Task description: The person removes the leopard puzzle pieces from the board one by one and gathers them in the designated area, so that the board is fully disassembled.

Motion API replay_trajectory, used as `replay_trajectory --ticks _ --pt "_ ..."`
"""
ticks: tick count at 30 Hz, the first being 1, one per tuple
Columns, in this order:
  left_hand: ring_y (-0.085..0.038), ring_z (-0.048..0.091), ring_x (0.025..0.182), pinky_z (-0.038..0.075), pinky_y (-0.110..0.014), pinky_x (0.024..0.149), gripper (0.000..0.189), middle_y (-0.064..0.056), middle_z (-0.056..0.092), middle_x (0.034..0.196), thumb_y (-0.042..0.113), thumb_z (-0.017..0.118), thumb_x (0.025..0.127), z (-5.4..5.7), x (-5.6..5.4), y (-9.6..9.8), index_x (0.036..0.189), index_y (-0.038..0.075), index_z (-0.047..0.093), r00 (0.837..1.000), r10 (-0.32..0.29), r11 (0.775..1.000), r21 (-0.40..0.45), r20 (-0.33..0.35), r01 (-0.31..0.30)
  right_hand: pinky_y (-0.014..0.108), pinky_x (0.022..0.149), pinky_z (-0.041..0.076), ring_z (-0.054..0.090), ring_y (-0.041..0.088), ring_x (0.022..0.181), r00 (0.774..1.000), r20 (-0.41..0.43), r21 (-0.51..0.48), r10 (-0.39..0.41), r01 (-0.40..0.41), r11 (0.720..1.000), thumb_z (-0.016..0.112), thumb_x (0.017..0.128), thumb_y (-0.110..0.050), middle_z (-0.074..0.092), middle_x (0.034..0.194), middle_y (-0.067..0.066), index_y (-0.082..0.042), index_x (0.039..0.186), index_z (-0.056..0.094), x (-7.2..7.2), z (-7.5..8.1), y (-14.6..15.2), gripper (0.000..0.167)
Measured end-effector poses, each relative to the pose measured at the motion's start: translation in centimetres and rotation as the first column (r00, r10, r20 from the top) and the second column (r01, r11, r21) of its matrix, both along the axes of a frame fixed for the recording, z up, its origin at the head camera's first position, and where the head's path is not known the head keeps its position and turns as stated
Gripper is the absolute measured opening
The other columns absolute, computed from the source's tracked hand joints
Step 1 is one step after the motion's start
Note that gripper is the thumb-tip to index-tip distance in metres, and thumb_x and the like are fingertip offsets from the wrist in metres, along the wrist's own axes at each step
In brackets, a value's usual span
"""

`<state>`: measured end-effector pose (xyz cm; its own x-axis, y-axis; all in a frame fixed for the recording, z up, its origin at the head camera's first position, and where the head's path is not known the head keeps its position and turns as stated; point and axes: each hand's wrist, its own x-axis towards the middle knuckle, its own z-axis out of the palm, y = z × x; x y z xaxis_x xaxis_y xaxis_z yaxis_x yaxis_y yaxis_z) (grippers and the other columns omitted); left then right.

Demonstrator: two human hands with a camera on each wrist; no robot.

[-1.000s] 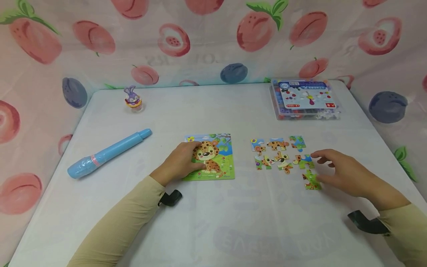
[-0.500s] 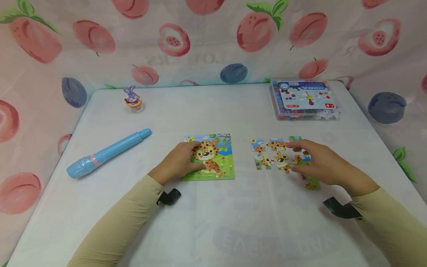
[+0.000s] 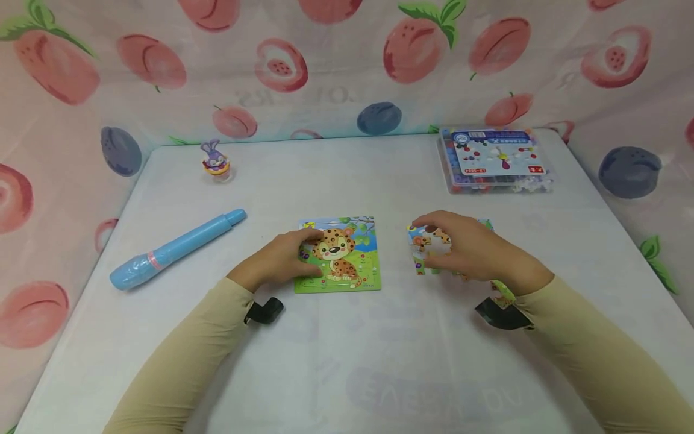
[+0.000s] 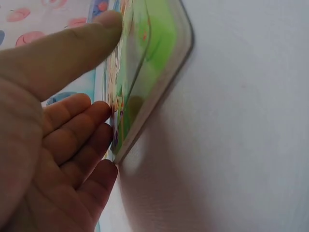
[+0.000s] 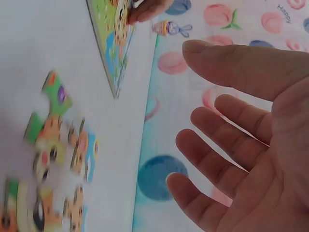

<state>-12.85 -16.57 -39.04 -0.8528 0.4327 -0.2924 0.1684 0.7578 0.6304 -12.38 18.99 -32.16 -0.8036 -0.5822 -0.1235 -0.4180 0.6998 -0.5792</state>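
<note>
A square leopard puzzle board (image 3: 355,259) lies flat near the middle of the table. My left hand (image 3: 279,256) rests at its left side, the fingertips right at the board's edge and the thumb (image 4: 72,50) over its face in the left wrist view. Loose puzzle pieces (image 3: 420,241) lie spread out to the right of the board. Above them hovers my right hand (image 3: 472,244), thumb and fingers apart with nothing between them, hiding several of the pieces. Seen from the right wrist, loose pieces (image 5: 50,147) lie beside the open palm.
A blue flashlight-shaped tube (image 3: 179,250) lies at the left. Behind it stands a small purple rabbit figurine (image 3: 216,163). A clear plastic box of colourful parts (image 3: 496,160) sits at the back right, before the peach-print cloth (image 3: 331,72).
My right hand has swept left over the loose pieces, uncovering part of the one nearest me. My left hand has drawn slightly left, showing more of the board.
</note>
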Motion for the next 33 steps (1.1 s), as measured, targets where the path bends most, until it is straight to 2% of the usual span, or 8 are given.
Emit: replay_trajectory --ticks 2,4,9,12,26,33 --pt "-0.03 0.04 0.139 0.03 -0.047 0.115 0.079 -0.007 0.053 0.145 0.03 0.082 0.085 0.1 0.0 0.0 0.15 0.008 0.044 1.0 -0.011 1.0 0.002 -0.001 0.011 0.047 0.087 0.053 0.059 0.032 0.11 1.0 0.009 -0.001 0.006 -0.006 1.0 0.079 0.087 -0.018 0.059 0.131 0.016 -0.007 0.14 0.053 -0.2 -0.3 -1.0 0.06" --pt "-0.031 0.04 0.14 0.03 -0.047 0.115 0.078 -0.008 0.053 0.145 0.027 0.082 0.086 0.1 0.0 0.0 0.15 0.006 0.044 1.0 -0.021 1.0 0.0 -0.008 0.021 0.049 0.092 0.051 0.056 0.032 0.116 1.0 0.029 0.001 0.011 -0.011 1.0 0.079 0.086 -0.019 0.058 0.133 0.015 -0.008 0.14 0.053 -0.4 -0.6 -1.9 0.061" --pt "-0.033 0.039 0.14 0.03 -0.049 0.115 0.077 -0.01 0.053 0.145 0.025 0.081 0.086 0.3 0.0 0.1 0.15 0.005 0.043 0.999 -0.036 0.999 -0.007 -0.022 0.035 0.049 0.096 0.049 0.054 0.032 0.119 0.997 0.069 -0.023 0.041 -0.039 0.999 0.081 0.084 -0.018 0.056 0.137 0.013 -0.007 0.14 0.054 -0.7 -1.5 -4.2 0.063" --pt "-0.033 0.039 0.14 0.03 -0.048 0.115 0.077 -0.009 0.053 0.145 0.025 0.081 0.086 0.3 0.0 0.2 0.15 0.005 0.043 0.999 -0.041 0.999 -0.007 -0.021 0.041 0.05 0.1 0.046 0.053 0.031 0.122 0.996 0.069 -0.028 0.054 -0.052 0.998 0.082 0.084 -0.018 0.055 0.139 0.012 -0.006 0.14 0.054 -0.7 -2.2 -5.1 0.064" --pt "-0.032 0.039 0.14 0.029 -0.048 0.115 0.076 -0.009 0.053 0.145 0.024 0.082 0.086 0.5 0.0 0.0 0.149 0.005 0.044 0.999 -0.039 0.999 -0.004 -0.021 0.039 0.044 0.105 0.044 0.055 0.028 0.124 0.984 0.06 -0.031 0.166 -0.165 0.986 0.076 0.086 -0.019 0.061 0.135 0.011 -0.001 0.139 0.054 -1.0 -4.3 -8.6 0.059" --pt "-0.032 0.04 0.14 0.029 -0.048 0.115 0.075 -0.009 0.054 0.145 0.023 0.082 0.086 0.4 0.1 0.1 0.149 0.005 0.044 0.999 -0.041 0.999 -0.003 -0.022 0.04 0.043 0.104 0.042 0.054 0.026 0.122 0.98 0.07 -0.01 0.186 -0.186 0.982 0.077 0.087 -0.021 0.06 0.132 0.01 -0.003 0.137 0.057 -0.8 -5.3 -10.0 0.057"
